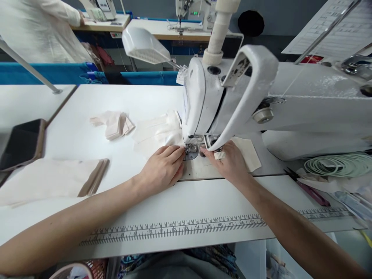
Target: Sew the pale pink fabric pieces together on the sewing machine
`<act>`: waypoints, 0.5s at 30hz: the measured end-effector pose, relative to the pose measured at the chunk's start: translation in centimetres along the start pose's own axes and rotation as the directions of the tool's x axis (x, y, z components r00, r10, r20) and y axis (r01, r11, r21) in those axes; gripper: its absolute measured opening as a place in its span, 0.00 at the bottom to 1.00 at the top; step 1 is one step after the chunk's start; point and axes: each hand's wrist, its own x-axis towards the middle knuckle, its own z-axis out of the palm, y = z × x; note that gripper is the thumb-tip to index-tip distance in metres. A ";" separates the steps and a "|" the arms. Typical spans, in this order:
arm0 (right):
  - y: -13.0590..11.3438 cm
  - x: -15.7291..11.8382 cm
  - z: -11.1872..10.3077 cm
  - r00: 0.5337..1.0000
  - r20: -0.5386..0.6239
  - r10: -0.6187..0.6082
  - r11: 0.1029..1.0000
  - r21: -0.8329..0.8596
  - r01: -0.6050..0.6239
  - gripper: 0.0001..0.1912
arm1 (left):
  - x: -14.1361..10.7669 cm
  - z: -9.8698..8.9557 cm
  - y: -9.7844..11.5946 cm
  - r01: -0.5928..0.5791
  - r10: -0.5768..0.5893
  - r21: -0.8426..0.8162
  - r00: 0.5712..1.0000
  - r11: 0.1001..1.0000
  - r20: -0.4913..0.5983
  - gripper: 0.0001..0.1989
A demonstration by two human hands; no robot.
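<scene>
At the needle area of a white sewing machine, my left hand lies just left of the presser foot, fingers together and bent; whatever lies under its fingertips is too small to make out. A pale cream fabric piece spreads behind that hand, up to the machine head. My right hand is right of the needle plate, its fingertips partly behind the machine's guard, so its hold cannot be seen. Beside it, another cream piece rests on the machine bed.
Folded fabric and a fabric stack lie left, near a dark phone. Scissors and a green cord coil are right. A ruler strip runs along the front edge. Another person stands at back left.
</scene>
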 end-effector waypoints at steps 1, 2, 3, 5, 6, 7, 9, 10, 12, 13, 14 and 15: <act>0.0 0.0 0.0 1.000 -0.004 0.006 1.000 0.004 -0.006 0.23 | 0.0 0.1 0.0 0.003 -0.003 0.003 1.000 1.000 0.003 0.17; -0.1 -0.1 -0.1 1.000 -0.002 0.006 1.000 0.012 -0.006 0.23 | 0.0 0.1 0.0 0.004 -0.004 0.005 1.000 1.000 0.003 0.17; -0.2 -0.1 -0.2 1.000 -0.001 0.003 1.000 0.020 -0.003 0.24 | -0.1 0.2 -0.1 0.006 -0.006 0.006 1.000 1.000 0.001 0.17; -0.3 -0.2 -0.5 1.000 0.005 -0.005 0.999 0.034 0.005 0.24 | -0.1 0.4 -0.3 0.008 -0.008 0.000 1.000 1.000 -0.001 0.17; -0.3 -0.3 -0.6 1.000 0.013 -0.008 0.999 0.042 0.008 0.24 | -0.1 0.4 -0.4 0.008 -0.008 -0.007 1.000 1.000 -0.001 0.17; -0.4 -0.4 -0.7 1.000 0.025 -0.013 0.999 0.049 0.012 0.24 | 0.0 0.4 -0.5 0.005 -0.005 -0.017 1.000 1.000 0.002 0.17; -0.5 -0.5 -0.9 0.998 0.057 -0.024 0.998 0.057 0.021 0.23 | 0.0 0.3 -0.8 0.010 -0.010 -0.035 1.000 0.999 0.015 0.17; -0.5 -0.6 -1.0 0.997 0.068 -0.037 0.998 0.058 0.033 0.21 | 0.1 0.1 -0.9 0.033 -0.032 -0.031 0.999 0.999 0.027 0.17; -0.7 -0.8 -1.2 0.995 0.068 -0.073 0.996 0.049 0.070 0.19 | 0.3 -0.3 -1.1 0.129 -0.129 0.004 0.989 0.992 0.072 0.18; -0.7 -0.8 -1.2 0.994 0.058 -0.098 0.994 0.045 0.095 0.17 | 0.5 -0.4 -1.3 0.198 -0.199 0.024 0.974 0.980 0.107 0.18; -0.8 -0.9 -1.2 0.991 0.045 -0.125 0.991 0.043 0.123 0.15 | 0.7 -0.6 -1.5 0.266 -0.270 0.044 0.952 0.963 0.142 0.18; -0.8 -0.9 -1.2 0.987 0.034 -0.157 0.987 0.047 0.155 0.14 | 1.0 -0.6 -1.9 0.323 -0.329 0.060 0.928 0.944 0.176 0.18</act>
